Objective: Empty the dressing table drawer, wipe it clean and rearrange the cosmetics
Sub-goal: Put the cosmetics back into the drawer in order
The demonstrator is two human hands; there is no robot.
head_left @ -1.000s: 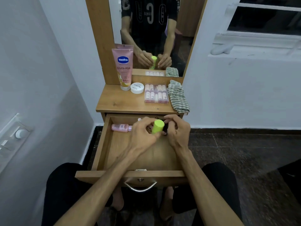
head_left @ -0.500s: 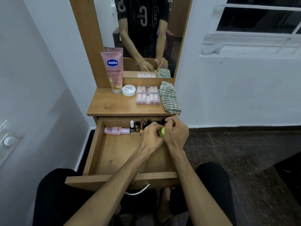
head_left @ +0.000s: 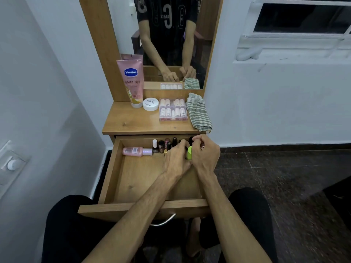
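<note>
The wooden drawer (head_left: pixel 114 183) is pulled out below the dressing table top (head_left: pixel 131 122). Along its back wall lie a pink bottle (head_left: pixel 135 151) on its side and a row of small nail polish bottles (head_left: pixel 161 146). Both hands are at the drawer's back right. My left hand (head_left: pixel 175 158) and my right hand (head_left: pixel 205 154) close around a lime green container (head_left: pixel 189 153), which shows between them. My right fingers also touch a dark bottle at the back; most of the green container is hidden.
On the table top stand a pink Vaseline tube (head_left: pixel 132 82), a white round jar (head_left: pixel 150 104), a clear case of small pink tubes (head_left: pixel 172 109) and a striped green cloth (head_left: pixel 198 112). A mirror (head_left: pixel 171 42) rises behind. My knees flank the drawer.
Both hands have lowered the green container from above the drawer down to its back right corner. The head camera has shifted, so the table sits a little further left in the frame.
</note>
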